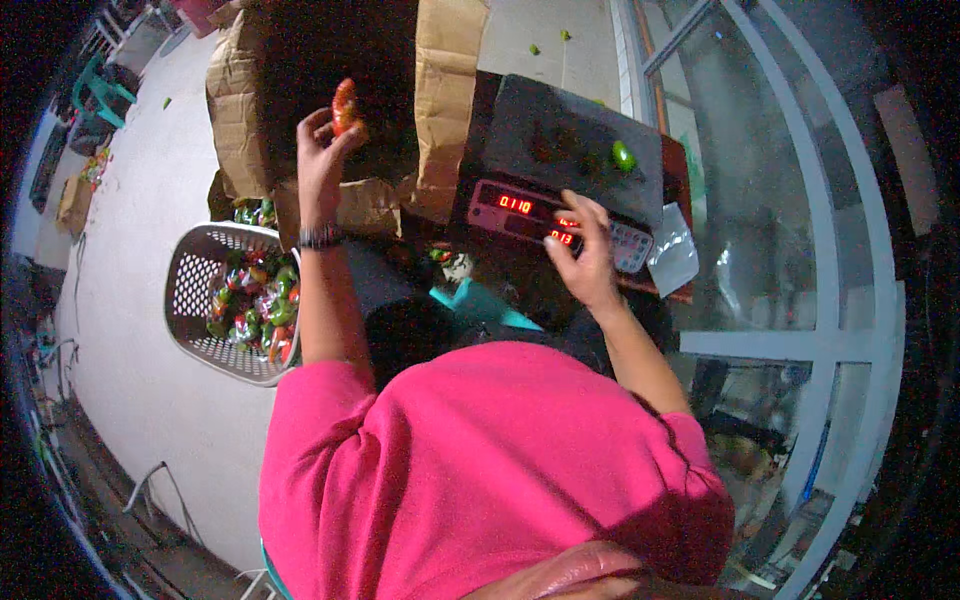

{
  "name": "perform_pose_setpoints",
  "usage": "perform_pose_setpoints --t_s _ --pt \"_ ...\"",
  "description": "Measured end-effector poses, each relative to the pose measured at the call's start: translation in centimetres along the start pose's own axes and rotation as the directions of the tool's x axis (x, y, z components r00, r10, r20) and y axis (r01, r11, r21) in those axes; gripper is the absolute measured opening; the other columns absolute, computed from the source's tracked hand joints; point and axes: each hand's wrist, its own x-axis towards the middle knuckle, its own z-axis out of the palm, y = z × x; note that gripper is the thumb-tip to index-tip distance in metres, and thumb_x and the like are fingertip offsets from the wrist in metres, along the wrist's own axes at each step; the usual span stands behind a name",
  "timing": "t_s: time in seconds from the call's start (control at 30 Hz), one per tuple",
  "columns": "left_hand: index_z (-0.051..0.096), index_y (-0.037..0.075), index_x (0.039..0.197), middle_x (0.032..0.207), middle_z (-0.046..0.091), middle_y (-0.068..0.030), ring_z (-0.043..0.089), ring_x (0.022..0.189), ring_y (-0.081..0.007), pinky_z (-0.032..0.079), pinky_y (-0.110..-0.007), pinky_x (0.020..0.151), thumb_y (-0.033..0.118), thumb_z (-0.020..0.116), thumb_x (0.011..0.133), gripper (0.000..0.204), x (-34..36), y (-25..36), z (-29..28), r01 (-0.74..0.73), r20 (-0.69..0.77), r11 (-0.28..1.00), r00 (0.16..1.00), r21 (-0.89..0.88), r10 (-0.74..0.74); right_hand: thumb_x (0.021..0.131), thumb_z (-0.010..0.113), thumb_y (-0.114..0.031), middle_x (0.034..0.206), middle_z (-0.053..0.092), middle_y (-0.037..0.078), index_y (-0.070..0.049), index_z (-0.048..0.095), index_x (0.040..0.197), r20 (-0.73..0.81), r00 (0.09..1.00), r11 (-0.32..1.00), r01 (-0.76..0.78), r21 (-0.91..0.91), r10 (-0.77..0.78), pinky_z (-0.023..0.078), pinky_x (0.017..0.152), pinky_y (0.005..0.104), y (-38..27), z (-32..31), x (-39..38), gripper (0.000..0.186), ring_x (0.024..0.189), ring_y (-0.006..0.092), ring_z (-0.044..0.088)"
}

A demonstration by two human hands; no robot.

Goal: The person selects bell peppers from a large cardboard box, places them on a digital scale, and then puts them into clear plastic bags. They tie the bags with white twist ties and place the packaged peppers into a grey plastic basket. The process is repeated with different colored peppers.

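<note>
My left hand (325,150) is closed on a red pepper (346,108), held between thumb and fingers above the open mouth of a large brown cardboard box (447,110). To the right, my right hand (586,250) hovers at the front of a digital scale (490,205) with lit red digits, covering part of its display. The fingers of that hand are apart, with nothing visible between them. A single green pepper (624,156) lies on the scale's dark platform (560,110). The inside of the box is too dark to make out.
A light plastic basket (190,340) at my left holds several plastic-wrapped packs of red and green peppers (255,305). A clear plastic bag (672,252) lies beside the scale. A glass door with a grey frame (760,345) stands at the right. Small green pieces dot the floor.
</note>
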Motion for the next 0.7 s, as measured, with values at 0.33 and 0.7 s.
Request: perform_pose_setpoints --t_s 0.33,0.7 --pt "0.038 0.006 0.117 0.109 0.038 -0.0163 0.039 0.106 -0.0331 0.034 -0.037 0.091 0.000 0.064 0.049 0.073 -14.2 2.7 7.5 -0.499 0.544 0.756 0.807 0.423 0.229 0.071 0.064 -0.029 0.124 0.033 0.021 -0.003 0.022 0.129 0.210 0.977 0.969 -0.073 0.236 0.023 0.038 0.087 0.0378 -5.2 3.8 -2.1 0.075 0.104 0.0324 0.045" --pt "0.037 0.000 0.118 0.118 0.043 -0.0179 0.047 0.105 -0.0224 0.037 -0.034 0.088 0.021 0.055 0.077 0.050 -5.1 -4.7 18.1 -0.184 0.633 0.655 0.539 0.733 -0.556 0.076 0.057 -0.018 0.087 0.056 0.013 -0.002 0.045 0.103 -0.386 0.918 0.980 -0.150 -0.128 0.090 0.042 0.071 0.0317 11.5 0.3 8.8 0.034 0.079 0.0204 0.054"
